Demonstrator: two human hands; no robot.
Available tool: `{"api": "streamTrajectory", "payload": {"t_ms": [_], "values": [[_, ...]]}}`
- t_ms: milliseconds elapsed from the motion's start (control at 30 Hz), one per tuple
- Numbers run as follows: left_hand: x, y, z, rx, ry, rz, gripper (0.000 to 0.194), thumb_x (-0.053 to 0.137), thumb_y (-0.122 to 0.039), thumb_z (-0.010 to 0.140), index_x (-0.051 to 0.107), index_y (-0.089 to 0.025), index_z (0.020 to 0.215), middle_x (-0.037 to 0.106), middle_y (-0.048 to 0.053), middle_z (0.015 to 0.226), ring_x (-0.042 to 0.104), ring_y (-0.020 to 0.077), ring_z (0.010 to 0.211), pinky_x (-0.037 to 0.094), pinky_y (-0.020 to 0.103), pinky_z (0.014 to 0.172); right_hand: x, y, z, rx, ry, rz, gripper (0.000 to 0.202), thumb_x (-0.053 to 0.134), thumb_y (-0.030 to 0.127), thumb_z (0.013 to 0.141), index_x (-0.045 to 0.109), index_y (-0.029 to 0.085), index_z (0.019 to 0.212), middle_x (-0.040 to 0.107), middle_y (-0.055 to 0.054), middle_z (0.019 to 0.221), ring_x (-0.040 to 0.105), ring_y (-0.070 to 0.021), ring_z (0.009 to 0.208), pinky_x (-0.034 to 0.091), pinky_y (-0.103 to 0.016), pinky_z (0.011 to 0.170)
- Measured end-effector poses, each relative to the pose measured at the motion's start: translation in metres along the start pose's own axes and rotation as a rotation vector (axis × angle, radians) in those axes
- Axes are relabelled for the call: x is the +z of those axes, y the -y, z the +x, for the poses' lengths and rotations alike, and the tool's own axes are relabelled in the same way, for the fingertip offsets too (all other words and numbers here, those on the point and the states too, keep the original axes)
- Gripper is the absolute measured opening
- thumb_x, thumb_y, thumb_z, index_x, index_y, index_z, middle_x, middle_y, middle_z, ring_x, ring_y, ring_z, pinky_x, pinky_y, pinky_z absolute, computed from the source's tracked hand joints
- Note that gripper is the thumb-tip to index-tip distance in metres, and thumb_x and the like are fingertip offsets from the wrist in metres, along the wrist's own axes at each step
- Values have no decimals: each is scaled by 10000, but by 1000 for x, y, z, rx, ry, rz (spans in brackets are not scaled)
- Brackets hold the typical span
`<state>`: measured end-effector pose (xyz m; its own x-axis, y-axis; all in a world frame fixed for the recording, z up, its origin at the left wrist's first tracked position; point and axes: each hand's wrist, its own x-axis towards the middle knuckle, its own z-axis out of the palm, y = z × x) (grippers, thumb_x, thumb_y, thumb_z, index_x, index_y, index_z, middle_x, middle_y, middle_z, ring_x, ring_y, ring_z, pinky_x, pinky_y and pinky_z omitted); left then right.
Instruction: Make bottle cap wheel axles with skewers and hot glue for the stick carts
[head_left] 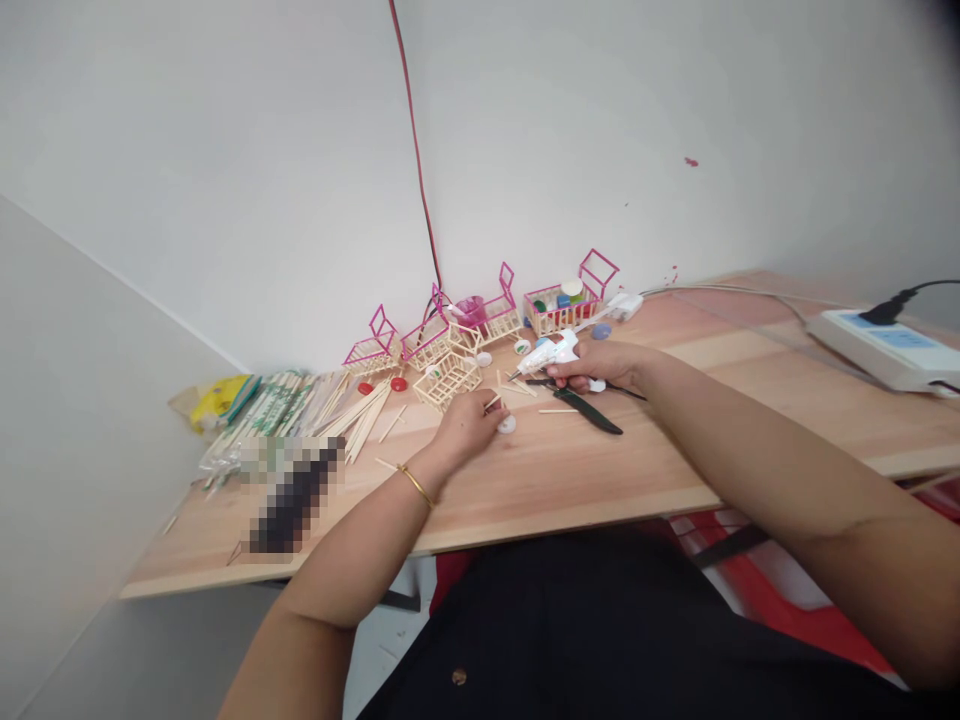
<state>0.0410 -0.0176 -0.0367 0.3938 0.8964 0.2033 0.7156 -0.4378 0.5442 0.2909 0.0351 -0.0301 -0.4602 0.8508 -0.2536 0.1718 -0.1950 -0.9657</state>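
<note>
My right hand (600, 364) grips the glue gun (549, 352); my left hand (468, 422) pinches a stick (492, 401). Best keep the nozzle (514, 376) steady.

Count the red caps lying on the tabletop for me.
2. One red cap lies near the loose pale sticks; the other red cap is just to its right in the view. More could be hidden behind other things.

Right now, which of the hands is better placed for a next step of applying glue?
Likely the right: the right hand grips the white glue gun, its nozzle pointing toward the left hand, which holds a small stick.
</note>
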Motion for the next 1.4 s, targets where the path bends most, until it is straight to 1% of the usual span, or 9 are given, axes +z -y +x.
{"api": "streamTrajectory", "payload": {"t_ms": [67, 233, 400, 567, 700, 800, 967, 1233, 1400], "values": [[0, 0, 0, 1, -2, 3, 192, 572, -247, 777, 560, -154, 609, 501, -33, 573, 433, 100, 578, 285, 221, 565, 0, 1, 0, 3, 1, 0, 348, 829, 414, 570, 603, 182, 697, 543, 35, 482, 404, -54, 395, 285, -158, 313], [0, -1, 0, -8, 10, 5, 186, 566, -252, 781, 565, -155, 623, 502, -32, 579, 435, 100, 582, 287, 220, 563, 0, 0, 0, 1, -5, -6, 361, 835, 408, 562, 592, 177, 698, 580, 23, 540, 410, -47, 404, 300, -152, 319], [0, -1, 0, -14, 6, 25, 187, 569, -255, 779, 563, -155, 621, 498, -31, 580, 432, 105, 586, 284, 224, 561, 1, 1, -2, -7, 2, -29, 356, 834, 406, 567, 590, 174, 685, 552, 26, 503, 408, -53, 399, 304, -160, 314], [0, -1, 0, -38, 7, 16, 193, 569, -264, 784, 565, -156, 624, 513, -27, 591, 436, 108, 593, 296, 224, 574, 3, 4, -4, -7, -17, -39, 343, 834, 390, 570, 588, 181, 684, 586, 11, 543, 413, -57, 392, 305, -176, 307], [0, 0, 0, -15, 10, 7, 182, 571, -255, 783, 570, -155, 631, 516, -29, 593, 445, 107, 598, 302, 224, 578, 2, 3, -3, 0, -10, -62, 349, 829, 403, 577, 587, 174, 679, 562, 20, 510, 412, -53, 395, 307, -166, 313], [0, 1, 0, 1, 6, 8, 191, 567, -257, 787, 565, -152, 627, 512, -29, 592, 443, 105, 598, 298, 225, 578, 1, 2, -2, -1, -16, -63, 358, 833, 404, 567, 585, 176, 689, 580, 19, 531, 410, -52, 391, 308, -168, 312], [0, 0, 0, -15, 10, 9, 187, 570, -256, 780, 554, -152, 626, 503, -32, 589, 435, 104, 595, 290, 222, 572, 1, 2, -2, 3, -19, -83, 356, 833, 410, 562, 594, 180, 690, 532, 35, 460, 412, -64, 381, 303, -177, 308], [-1, -2, 0, -29, 17, 1, 186, 560, -260, 783, 547, -158, 629, 500, -29, 589, 430, 105, 590, 292, 221, 571, 2, 4, -3, -1, -6, -125, 352, 819, 443, 577, 597, 183, 664, 503, 35, 420, 393, -64, 365, 297, -182, 301], [0, -1, 0, -32, 17, 9, 183, 562, -261, 784, 555, -158, 634, 509, -28, 597, 437, 106, 595, 303, 222, 576, 3, 6, -4, -4, 8, -115, 374, 819, 458, 569, 596, 183, 691, 496, 43, 416, 385, -63, 356, 294, -185, 298]]}}
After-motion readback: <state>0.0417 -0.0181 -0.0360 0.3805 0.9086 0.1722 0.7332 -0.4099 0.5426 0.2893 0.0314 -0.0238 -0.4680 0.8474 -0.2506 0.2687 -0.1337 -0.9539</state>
